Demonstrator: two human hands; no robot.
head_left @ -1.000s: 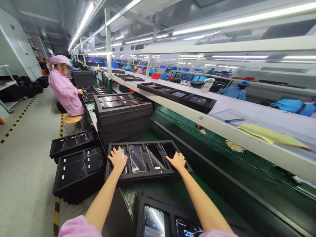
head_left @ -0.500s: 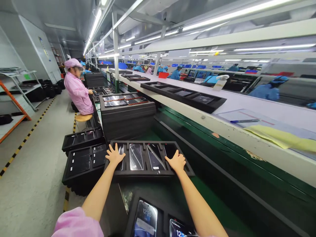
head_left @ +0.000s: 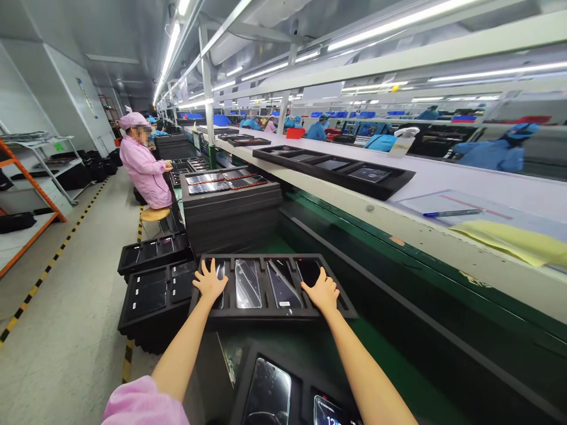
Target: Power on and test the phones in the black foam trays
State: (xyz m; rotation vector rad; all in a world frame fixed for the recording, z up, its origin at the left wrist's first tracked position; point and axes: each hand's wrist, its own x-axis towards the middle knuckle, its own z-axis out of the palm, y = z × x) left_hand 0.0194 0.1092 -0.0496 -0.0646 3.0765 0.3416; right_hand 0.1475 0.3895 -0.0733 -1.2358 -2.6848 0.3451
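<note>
A black foam tray (head_left: 261, 313) with phones in its slots lies in front of me. My left hand (head_left: 211, 282) rests over its left end, fingers spread across the leftmost phone (head_left: 220, 270). Over the right end is my right hand (head_left: 325, 291), fingers apart, partly covering the rightmost phone (head_left: 308, 272). Between my hands lie a glossy phone (head_left: 248, 284) and a phone with a small white label (head_left: 283, 283). Nearer to me, a second foam tray (head_left: 297, 383) holds a dark-screened phone (head_left: 269, 392) and a phone with a lit screen (head_left: 326, 410), cut off by the frame.
Beyond the tray rises a stack of black foam trays (head_left: 230, 215). More tray stacks (head_left: 153, 316) stand at left. Along the right runs a white bench (head_left: 438, 177) with a long phone tray (head_left: 332, 168), pen (head_left: 452, 213) and yellow cloth (head_left: 500, 239). A co-worker in pink (head_left: 144, 171) sits ahead.
The nearest left phone's screen, lit with a clock before, is now dark. The view has shifted slightly; my hands stay on the same tray.
</note>
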